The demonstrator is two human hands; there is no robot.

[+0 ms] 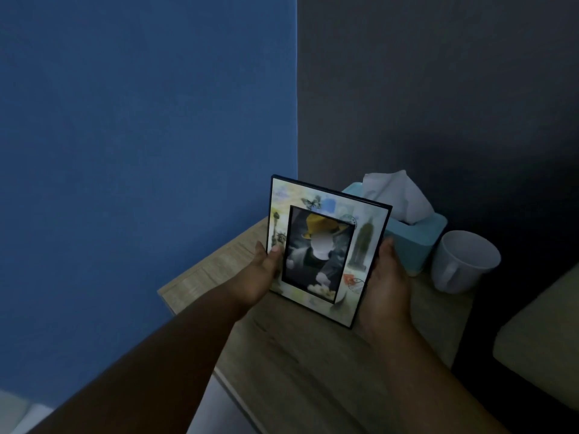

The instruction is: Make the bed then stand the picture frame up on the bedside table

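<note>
The picture frame (326, 249) has a pale decorated border with a dark edge and a photo in its middle. It faces me, upright and slightly tilted, over the wooden bedside table (300, 358). My left hand (261, 274) grips its left edge with the thumb on the front. My right hand (387, 283) grips its right edge from behind and beside. The frame's bottom edge is close to the tabletop; whether it touches is unclear.
A light blue tissue box (407, 236) with a white tissue sticking up stands just behind the frame. A white mug (463, 264) sits to its right. A blue wall is at left, a dark wall behind, and a pale cushion edge (542, 349) at right.
</note>
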